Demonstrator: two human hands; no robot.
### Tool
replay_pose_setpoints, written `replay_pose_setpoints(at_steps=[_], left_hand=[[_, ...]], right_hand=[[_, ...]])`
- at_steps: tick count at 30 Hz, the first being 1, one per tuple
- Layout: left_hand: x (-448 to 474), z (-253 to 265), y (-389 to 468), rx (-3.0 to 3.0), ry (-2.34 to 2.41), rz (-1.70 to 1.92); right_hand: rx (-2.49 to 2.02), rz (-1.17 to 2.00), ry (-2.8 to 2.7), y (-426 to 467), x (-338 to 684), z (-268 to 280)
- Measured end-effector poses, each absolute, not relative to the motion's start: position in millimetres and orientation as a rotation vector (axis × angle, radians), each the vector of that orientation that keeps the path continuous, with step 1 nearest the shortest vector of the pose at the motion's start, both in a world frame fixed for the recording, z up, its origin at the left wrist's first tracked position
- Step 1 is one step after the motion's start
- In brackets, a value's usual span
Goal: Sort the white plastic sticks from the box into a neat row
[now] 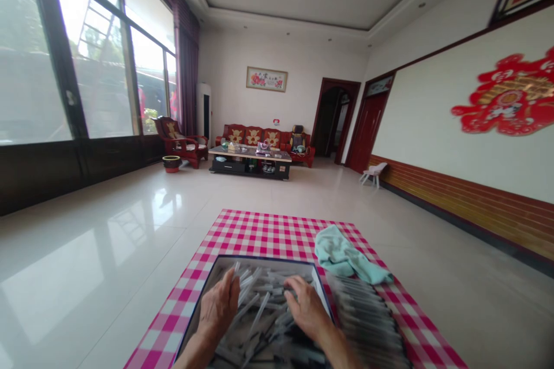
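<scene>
Clock is centred on the box, 12 pointing away from the person. The shallow box [298,266] sits at the near end of the pink-and-white checked tabletop [277,230], loaded with loose clear tubes [259,314] lying at all angles, plus darker pieces toward 6, too blurred to identify. Left hand [219,302] is at 10, fingers drawn in narrow; a clear tube end shows by the fingertips, can't tell if it's pinched or just behind them. Right hand [309,305] is at 2, over the tubes, thumb and fingers spread moderately with a gap between, nothing visible in it. Outside the box at 3: a row of slim dark-and-clear pieces [367,317] lying side by side, motion-blurred. Crumpled mint cloth [340,251] at 1 to 2, just beyond that row. My read: sorting or picking stage, both hands working the loose pile. Next move calls for a fingertip pinch on one tube, lifted along its length so the crossed neighbours don't snag or roll.
</scene>
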State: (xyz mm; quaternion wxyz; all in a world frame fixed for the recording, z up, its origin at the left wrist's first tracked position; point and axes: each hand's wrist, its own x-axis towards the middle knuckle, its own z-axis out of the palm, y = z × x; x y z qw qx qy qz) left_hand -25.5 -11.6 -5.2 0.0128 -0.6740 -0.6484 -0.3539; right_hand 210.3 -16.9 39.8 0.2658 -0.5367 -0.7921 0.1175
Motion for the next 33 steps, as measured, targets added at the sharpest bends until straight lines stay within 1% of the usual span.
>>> replay_pose_setpoints(at_steps=[3,7,14,21,27,30,33], left_hand=[[-24,-10,-5,-2.122,-1.887,-1.047],[-23,-6,4,-2.122,-1.786,-0.916],[-25,-6,10,-2.16,-1.906,-0.736],[-20,-4,3,-2.212,-2.036,-0.574],[-18,-2,0,-2.21,-2.038,-0.524],[-11,6,1,-2.205,-1.997,-0.531],[2,15,6,-2.24,-1.822,-0.641]], right_hand=[[-1.555,0.229,-2.161,12,205,27],[-1.621,0.172,-2.139,27,193,13],[-1.663,0.099,-2.135,20,182,3],[-1.562,0.188,-2.157,5,181,-1],[-1.539,0.312,-2.187,-7,185,1],[-1.528,0.389,-2.212,-17,187,6],[-1.516,0.445,-2.238,-32,188,10]])
